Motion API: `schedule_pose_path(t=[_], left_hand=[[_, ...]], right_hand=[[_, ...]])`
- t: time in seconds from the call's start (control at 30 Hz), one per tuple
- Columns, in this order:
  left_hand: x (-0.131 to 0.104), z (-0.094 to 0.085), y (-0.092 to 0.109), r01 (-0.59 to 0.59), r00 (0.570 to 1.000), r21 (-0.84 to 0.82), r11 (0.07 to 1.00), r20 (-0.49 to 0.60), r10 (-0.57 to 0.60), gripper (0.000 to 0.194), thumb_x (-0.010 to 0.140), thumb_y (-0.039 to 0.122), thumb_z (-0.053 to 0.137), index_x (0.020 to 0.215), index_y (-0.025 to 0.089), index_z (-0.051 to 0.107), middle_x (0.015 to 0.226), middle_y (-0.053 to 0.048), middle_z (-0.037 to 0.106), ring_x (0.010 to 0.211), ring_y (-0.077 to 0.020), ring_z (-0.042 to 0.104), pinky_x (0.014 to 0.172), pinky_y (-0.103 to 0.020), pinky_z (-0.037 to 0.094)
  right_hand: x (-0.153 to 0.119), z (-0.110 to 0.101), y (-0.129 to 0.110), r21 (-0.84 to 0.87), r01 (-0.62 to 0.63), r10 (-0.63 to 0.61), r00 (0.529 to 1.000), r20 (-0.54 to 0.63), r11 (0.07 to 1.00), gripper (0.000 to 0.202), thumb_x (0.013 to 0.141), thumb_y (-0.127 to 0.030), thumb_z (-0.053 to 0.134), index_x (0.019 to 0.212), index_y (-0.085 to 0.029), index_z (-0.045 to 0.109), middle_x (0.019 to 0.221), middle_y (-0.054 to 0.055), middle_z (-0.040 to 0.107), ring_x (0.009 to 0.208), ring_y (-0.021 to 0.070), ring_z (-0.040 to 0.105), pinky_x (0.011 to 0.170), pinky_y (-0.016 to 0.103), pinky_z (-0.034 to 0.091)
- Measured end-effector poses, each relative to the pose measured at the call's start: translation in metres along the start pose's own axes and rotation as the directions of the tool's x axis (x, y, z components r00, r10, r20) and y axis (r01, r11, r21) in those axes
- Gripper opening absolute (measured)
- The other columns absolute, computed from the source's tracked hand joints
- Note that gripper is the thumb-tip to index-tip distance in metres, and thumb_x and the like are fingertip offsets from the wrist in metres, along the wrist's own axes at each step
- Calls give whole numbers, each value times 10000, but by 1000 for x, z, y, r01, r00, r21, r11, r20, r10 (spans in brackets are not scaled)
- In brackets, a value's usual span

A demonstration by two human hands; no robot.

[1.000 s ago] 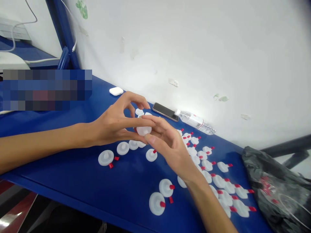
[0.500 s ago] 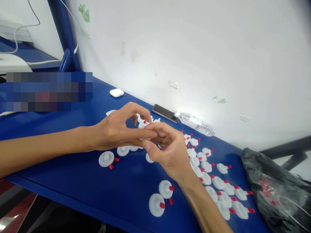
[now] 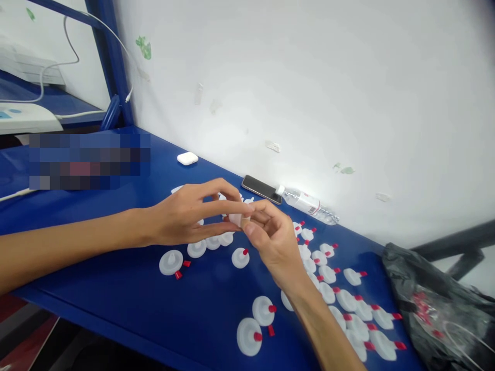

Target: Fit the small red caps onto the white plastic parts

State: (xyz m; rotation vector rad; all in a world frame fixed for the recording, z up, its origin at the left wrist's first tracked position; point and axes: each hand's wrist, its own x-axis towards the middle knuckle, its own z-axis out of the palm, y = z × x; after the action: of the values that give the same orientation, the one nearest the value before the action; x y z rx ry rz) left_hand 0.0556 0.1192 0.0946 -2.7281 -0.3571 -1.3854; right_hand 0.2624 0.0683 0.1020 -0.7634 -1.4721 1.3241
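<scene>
A translucent white nozzle cap [image 3: 235,218] is pinched between my two hands above the blue table [image 3: 193,314]. My left hand [image 3: 185,214] reaches in from the left, fingers closed on the cap's near side. From the right, my right hand [image 3: 274,237] grips the same cap with thumb and fingers curled. Fingers partly hide it, and I cannot tell whether it bears a red tip. Below the hands lies a nozzle cap with a red tip [image 3: 240,257]. To the left sits a bare nozzle cap [image 3: 170,263] beside loose red tips [image 3: 178,275].
Many red-tipped nozzle caps [image 3: 382,344] spread over the table's right side. A dark plastic bag [image 3: 406,273] holding red pieces stands at the right edge. Along the wall lie a phone [image 3: 261,189], a water bottle [image 3: 307,204] and a white earbud case [image 3: 187,158].
The view has tilted slightly, so the scene sits lower. My fingers have shifted around the held cap, and more of its white side shows between them.
</scene>
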Motion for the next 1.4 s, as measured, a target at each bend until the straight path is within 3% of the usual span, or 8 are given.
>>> schedule_pose_path(t=[0.13, 0.43, 0.63, 0.77, 0.93, 1.07, 1.23, 1.4], left_hand=[[0, 3, 1, 11, 1000, -21, 1000, 24, -11, 427, 937, 216, 744, 1342, 184, 614, 1144, -99, 721, 942, -137, 701, 769, -199, 567], [-6, 6, -2, 76, 997, -63, 995, -10, -77, 458, 914, 208, 763, 1345, 200, 608, 1011, -56, 747, 842, -137, 672, 738, -239, 556], [-3, 4, -1, 21, 999, -27, 999, -31, -22, 417, 920, 219, 753, 1313, 185, 618, 969, -71, 748, 826, -151, 672, 707, -258, 569], [0, 4, -1, -75, 995, 24, 997, -59, 77, 377, 933, 224, 742, 1282, 183, 606, 960, -68, 766, 832, -154, 683, 744, -272, 584], [-2, 5, 0, -152, 985, 67, 986, -71, 157, 334, 948, 249, 728, 1255, 174, 618, 963, -68, 781, 796, -151, 671, 717, -272, 585], [-2, 6, 3, -160, 978, 113, 981, -116, 173, 324, 903, 209, 780, 1194, 140, 655, 948, -56, 788, 806, -148, 656, 746, -274, 591], [0, 6, 8, -123, 966, 212, 969, -197, 166, 289, 853, 245, 836, 1105, 191, 705, 909, -15, 810, 692, -161, 574, 631, -323, 548], [1, 3, 11, -111, 972, 211, 971, -180, 150, 280, 867, 262, 829, 1113, 220, 700, 919, 9, 814, 669, -143, 607, 640, -313, 539]], right_hand=[[1, -1, 2, 14, -17, 17, 1000, 15, 1000, 153, 922, -352, 729, 998, -249, 646, 997, 18, 780, 979, 203, 747, 891, 355, 574], [1, 1, -2, 75, -95, 93, 995, 33, 993, 136, 972, -373, 683, 979, -241, 657, 1040, 21, 770, 1068, 215, 733, 990, 381, 564], [-1, -2, -4, 86, -123, 116, 990, 79, 989, 167, 947, -388, 720, 1013, -254, 644, 1080, 33, 770, 1103, 233, 729, 1013, 402, 554], [-2, 0, -5, 150, -182, 170, 981, 90, 972, 355, 890, -363, 779, 1202, -296, 623, 1070, 13, 785, 1048, 215, 749, 1020, 401, 549], [-1, 3, -3, 110, -219, 203, 969, 140, 970, 420, 826, -362, 832, 1217, -261, 717, 949, 19, 782, 896, 215, 740, 876, 375, 583], [0, 4, 1, 58, -163, 157, 984, 88, 985, 356, 813, -404, 837, 1124, -245, 768, 807, -7, 726, 720, 166, 653, 763, 337, 568], [-1, 8, -1, 23, -156, 155, 988, 8, 988, 372, 753, -459, 866, 1036, -233, 783, 776, -15, 661, 704, 152, 599, 715, 312, 559], [-1, 9, 1, 31, -143, 143, 990, 2, 989, 384, 762, -480, 859, 1045, -238, 767, 764, -24, 641, 664, 138, 578, 666, 299, 555]])
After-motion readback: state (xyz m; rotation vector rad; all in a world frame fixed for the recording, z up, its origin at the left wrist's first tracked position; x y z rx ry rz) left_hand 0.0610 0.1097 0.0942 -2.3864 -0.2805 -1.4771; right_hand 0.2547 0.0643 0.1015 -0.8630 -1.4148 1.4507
